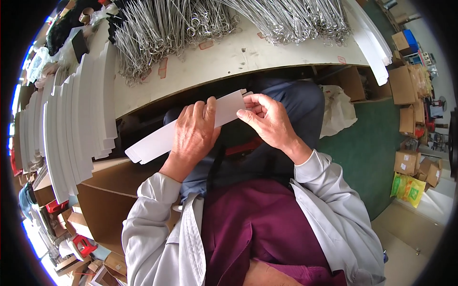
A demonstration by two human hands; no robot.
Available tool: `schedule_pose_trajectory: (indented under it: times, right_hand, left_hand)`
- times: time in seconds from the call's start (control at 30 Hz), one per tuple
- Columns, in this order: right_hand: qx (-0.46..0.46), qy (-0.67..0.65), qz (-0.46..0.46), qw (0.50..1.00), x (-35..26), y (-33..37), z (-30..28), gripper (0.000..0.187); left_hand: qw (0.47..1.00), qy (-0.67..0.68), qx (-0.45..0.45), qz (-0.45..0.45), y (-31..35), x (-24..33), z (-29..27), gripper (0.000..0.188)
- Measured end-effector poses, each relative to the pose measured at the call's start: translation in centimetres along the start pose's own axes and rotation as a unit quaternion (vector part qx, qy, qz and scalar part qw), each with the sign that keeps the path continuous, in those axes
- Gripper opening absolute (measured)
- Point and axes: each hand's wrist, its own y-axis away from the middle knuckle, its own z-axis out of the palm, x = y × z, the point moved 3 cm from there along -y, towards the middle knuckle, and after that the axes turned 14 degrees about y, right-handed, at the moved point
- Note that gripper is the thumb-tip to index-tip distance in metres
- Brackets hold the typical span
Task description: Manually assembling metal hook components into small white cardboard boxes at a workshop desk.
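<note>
A long, narrow white cardboard box (160, 141) lies slantwise above my lap, its right end higher than its left. Around its middle my left hand (195, 126) is closed, fingers over the top face. My right hand (268, 119) grips the right end, where small end flaps stick out between thumb and fingers. The left end of the box also shows a small flap. Whether anything is inside the box cannot be seen.
Bundles of thin metal rods with looped ends (157, 33) lie on the worktable (214, 64) ahead. Stacked flat white boxes (71, 128) stand at its left, with more white strips (369, 43) at the right. A large open brown carton (107, 205) sits beside me on the left.
</note>
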Motion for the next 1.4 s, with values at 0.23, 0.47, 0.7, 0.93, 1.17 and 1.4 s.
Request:
schedule_pose_trajectory:
  times: [0.23, 0.47, 0.7, 0.93, 1.17, 1.4]
  right_hand:
    - [-0.093, -0.075, 0.112, 0.987, -1.7, -0.3, -0.5, 0.036]
    - [-0.181, -0.094, 0.136, 0.969, -1.4, -1.1, -0.8, 0.041]
    - [-0.263, -0.225, 0.225, 0.911, -1.0, -1.2, -1.3, 0.036]
    - [-0.067, 0.212, -0.092, 0.971, -4.1, -1.8, -2.8, 0.051]
    - [-0.065, 0.456, -0.338, 0.821, -4.5, -2.8, 0.6, 0.062]
    - [-0.067, 0.447, -0.361, 0.816, -4.2, -3.8, -1.5, 0.058]
  left_hand:
    - [0.999, 0.007, 0.023, 0.031, 0.5, -0.7, 0.3, 0.070]
    - [0.999, 0.015, 0.000, 0.028, 0.7, -0.8, 0.0, 0.069]
    - [0.998, 0.044, 0.008, 0.044, 0.7, -0.8, -0.2, 0.066]
    - [0.996, 0.082, -0.026, -0.003, -0.4, -1.2, -1.4, 0.064]
    - [0.994, 0.103, -0.023, 0.013, -2.2, -0.7, -1.1, 0.060]
    - [0.996, 0.086, -0.011, 0.010, -1.3, -1.5, -3.0, 0.068]
